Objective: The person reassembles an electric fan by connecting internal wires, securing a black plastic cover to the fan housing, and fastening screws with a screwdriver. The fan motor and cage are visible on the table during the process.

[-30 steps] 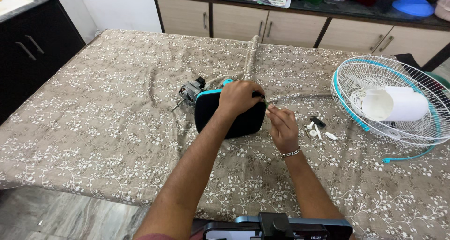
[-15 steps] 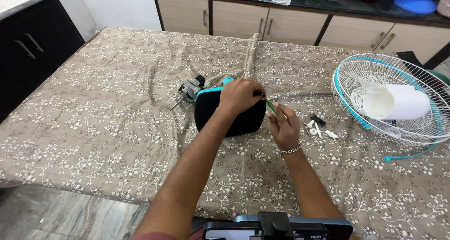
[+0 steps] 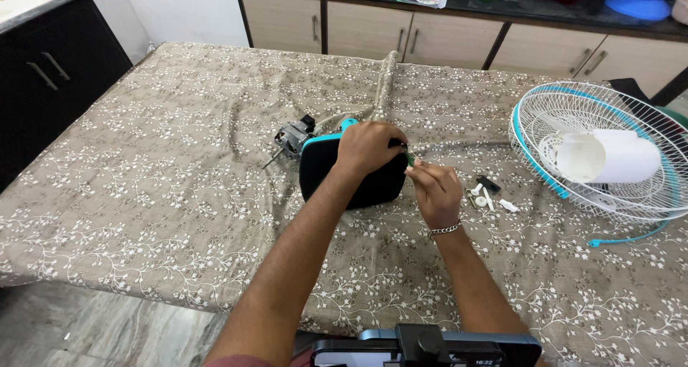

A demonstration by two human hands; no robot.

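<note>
A black fan base with a teal rim (image 3: 322, 177) lies on the patterned tablecloth (image 3: 158, 180). My left hand (image 3: 369, 146) grips its top right edge. My right hand (image 3: 436, 188) is beside it on the right, pinching a thin green-handled tool (image 3: 409, 158) whose tip meets the base under my left fingers. A bare fan motor with a metal shaft (image 3: 290, 137) sticks out behind the base on the left.
A white and teal wire fan guard (image 3: 573, 109) lies at the right with a white plastic part (image 3: 609, 158) in it. Small white and black loose parts (image 3: 487, 193) sit right of my right hand. Cabinets (image 3: 358, 30) stand behind; a phone mount (image 3: 423, 345) is at the bottom.
My right hand dipped slightly and moved back up close to the base, keeping the tool at the same spot. My left hand stayed on the base.
</note>
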